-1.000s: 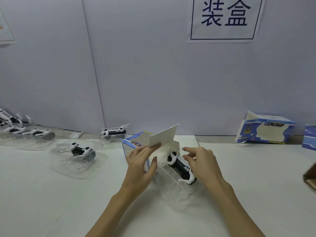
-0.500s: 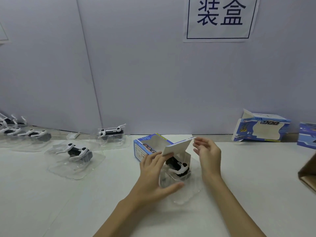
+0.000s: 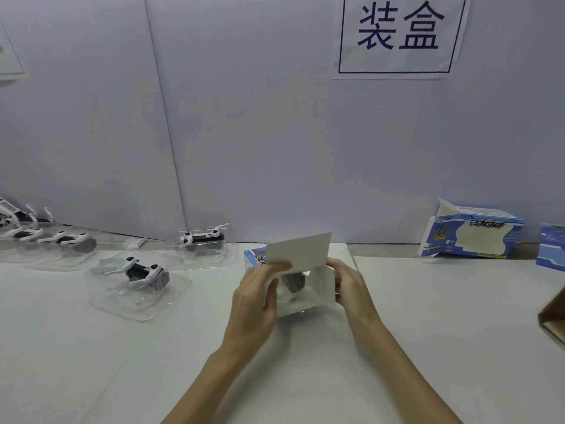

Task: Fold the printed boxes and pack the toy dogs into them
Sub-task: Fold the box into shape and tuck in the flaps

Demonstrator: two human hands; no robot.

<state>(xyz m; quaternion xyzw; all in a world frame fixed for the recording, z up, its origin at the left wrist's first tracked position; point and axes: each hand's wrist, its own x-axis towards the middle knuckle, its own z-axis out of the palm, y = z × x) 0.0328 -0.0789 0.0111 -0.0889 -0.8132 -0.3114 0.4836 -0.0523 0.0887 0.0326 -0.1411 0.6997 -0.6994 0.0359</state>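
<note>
Head view: both hands (image 3: 305, 289) grip a box (image 3: 298, 261) over white table (image 3: 443, 316), grey wall (image 3: 244, 117) behind.

The blue-and-white printed cardboard box (image 3: 256, 259) shows a plain white flap. The black-and-white plastic toy dog (image 3: 143, 272) lies in a clear tray

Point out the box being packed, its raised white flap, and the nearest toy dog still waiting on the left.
printed box (image 3: 255, 259), head view: blue printed corner.
white flap (image 3: 298, 251), head view: middle of flap.
toy dog (image 3: 143, 272), head view: dark body.
</note>
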